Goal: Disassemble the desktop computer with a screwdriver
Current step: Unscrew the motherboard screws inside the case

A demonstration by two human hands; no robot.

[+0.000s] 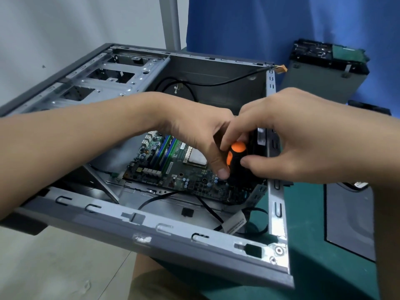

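Observation:
An open grey computer case (173,237) lies on its side, with a green motherboard (173,167) inside. A screwdriver (237,156) with an orange and black handle stands nearly upright over the board's right part; its tip is hidden. My right hand (303,141) pinches the handle from the right with thumb and fingers. My left hand (201,131) reaches in from the left, its fingers curled round the handle and its thumb pointing down beside it.
Black cables (207,83) run along the case's inner wall and floor. A removed drive unit (324,68) leans against the blue backdrop at the back right. A grey panel (350,217) lies on the green mat (307,224) to the right.

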